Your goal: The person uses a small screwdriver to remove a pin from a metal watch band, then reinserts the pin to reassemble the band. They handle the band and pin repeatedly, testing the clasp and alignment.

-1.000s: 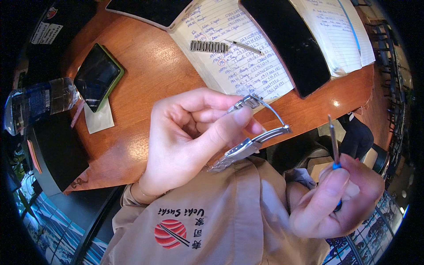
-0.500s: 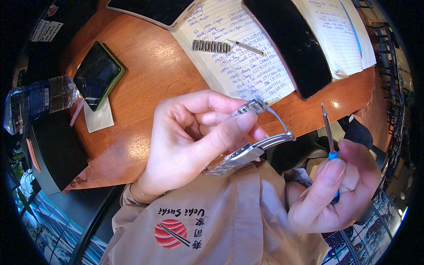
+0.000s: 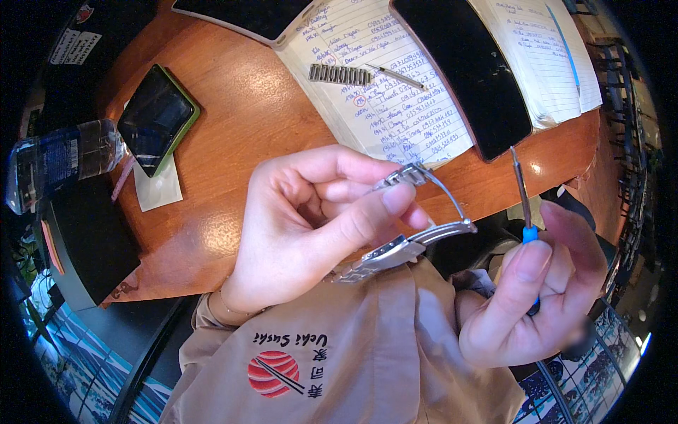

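Observation:
My left hand (image 3: 289,233) pinches a steel watch band (image 3: 408,249) between thumb and fingers above the table's front edge. Its folding clasp hangs unfolded, and part of the band is hidden behind my thumb. My right hand (image 3: 530,297) grips a thin screwdriver-like tool (image 3: 522,191) with a blue collar, tip pointing upward, just right of the band and apart from it. Behind my hands an open notebook (image 3: 402,127) bears a short piece of metal band (image 3: 339,74) and a slender metal tool (image 3: 399,76).
A black tablet (image 3: 466,78) crosses the notebook; another dark device (image 3: 233,15) is at the back. A green-cased phone (image 3: 152,116), plastic bottle (image 3: 63,162) and black box (image 3: 92,247) sit at the left of the wooden table (image 3: 212,205). Chairs (image 3: 618,106) are at the far right.
My right hand has risen with the tool, bringing its tip higher. My left hand and the band have shifted slightly to the right.

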Tool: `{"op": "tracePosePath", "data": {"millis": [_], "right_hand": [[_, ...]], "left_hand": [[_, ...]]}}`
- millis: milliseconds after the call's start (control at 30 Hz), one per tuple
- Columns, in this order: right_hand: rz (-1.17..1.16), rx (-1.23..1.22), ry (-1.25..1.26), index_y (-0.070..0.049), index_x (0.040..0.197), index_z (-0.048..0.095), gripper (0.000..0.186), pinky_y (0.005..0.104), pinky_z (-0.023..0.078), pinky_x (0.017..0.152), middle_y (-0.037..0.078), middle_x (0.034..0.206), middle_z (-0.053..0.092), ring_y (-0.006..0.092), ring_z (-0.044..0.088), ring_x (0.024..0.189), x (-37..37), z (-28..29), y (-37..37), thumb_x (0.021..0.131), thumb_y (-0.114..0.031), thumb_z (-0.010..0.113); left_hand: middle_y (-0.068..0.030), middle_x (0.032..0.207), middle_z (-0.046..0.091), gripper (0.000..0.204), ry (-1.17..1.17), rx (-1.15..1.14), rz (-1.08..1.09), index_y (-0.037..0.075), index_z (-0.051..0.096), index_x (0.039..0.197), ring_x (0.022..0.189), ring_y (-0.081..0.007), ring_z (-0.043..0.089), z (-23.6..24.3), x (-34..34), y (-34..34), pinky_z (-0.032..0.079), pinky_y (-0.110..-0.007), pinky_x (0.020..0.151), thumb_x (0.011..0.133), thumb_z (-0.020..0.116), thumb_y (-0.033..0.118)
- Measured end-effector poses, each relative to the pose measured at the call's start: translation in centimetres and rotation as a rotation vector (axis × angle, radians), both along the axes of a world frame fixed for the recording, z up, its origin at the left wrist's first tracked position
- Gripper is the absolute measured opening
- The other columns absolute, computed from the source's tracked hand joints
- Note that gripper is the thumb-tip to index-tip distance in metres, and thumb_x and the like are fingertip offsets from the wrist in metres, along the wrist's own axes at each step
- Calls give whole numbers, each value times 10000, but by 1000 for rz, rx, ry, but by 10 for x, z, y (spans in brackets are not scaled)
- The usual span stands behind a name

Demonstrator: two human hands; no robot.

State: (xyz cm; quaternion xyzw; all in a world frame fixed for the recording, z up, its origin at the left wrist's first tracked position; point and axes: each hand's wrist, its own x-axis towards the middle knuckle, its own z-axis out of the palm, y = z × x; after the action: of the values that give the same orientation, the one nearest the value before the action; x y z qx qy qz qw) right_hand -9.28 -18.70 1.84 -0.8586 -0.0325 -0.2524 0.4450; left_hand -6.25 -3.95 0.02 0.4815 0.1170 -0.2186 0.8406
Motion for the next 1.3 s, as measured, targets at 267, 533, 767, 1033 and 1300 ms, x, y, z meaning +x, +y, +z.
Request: {"op": "tracePosePath", "data": {"millis": [267, 533, 767, 1033, 1300], "right_hand": [[-2, -5, -31, 109, 1063, 458, 260, 170, 251, 470, 79, 751, 516, 27, 358, 510, 3, -1, 3, 909, -98, 436], [-6, 67, -47, 105, 1046, 476, 251, 166, 242, 465, 53, 697, 498, 24, 358, 507, 2, -2, 2, 907, -103, 455], [4, 59, -100, 103, 1052, 476, 248, 162, 225, 460, 21, 653, 469, 14, 345, 496, 6, -9, 2, 908, -99, 456], [17, 59, -80, 102, 1064, 475, 252, 161, 226, 462, 10, 650, 462, 11, 341, 496, 6, -6, 0, 912, -98, 451], [51, 50, -39, 101, 1077, 473, 256, 160, 228, 464, -1, 647, 456, 7, 337, 496, 6, -5, -2, 915, -96, 445]], "left_hand": [[-168, 730, 649, 159, -6, -23, 1, -29, 557, 909, 546, -175, 634, -1, -1, -1, 518, -263, 490, 838, 609, 104], [-173, 783, 653, 190, -83, 92, -7, -55, 578, 939, 630, -176, 644, 2, -2, 2, 518, -258, 544, 816, 639, 77], [-198, 879, 656, 228, -721, 446, -109, -86, 618, 978, 754, -201, 653, -9, 5, 15, 504, -244, 650, 751, 605, -67], [-227, 921, 647, 303, -888, 483, -96, -78, 633, 961, 804, -216, 655, -12, 8, 15, 510, -256, 686, 664, 598, -133], [-220, 903, 651, 307, -919, 515, -96, -72, 635, 957, 787, -222, 660, -11, 9, 15, 515, -260, 676, 657, 603, -126]]}}
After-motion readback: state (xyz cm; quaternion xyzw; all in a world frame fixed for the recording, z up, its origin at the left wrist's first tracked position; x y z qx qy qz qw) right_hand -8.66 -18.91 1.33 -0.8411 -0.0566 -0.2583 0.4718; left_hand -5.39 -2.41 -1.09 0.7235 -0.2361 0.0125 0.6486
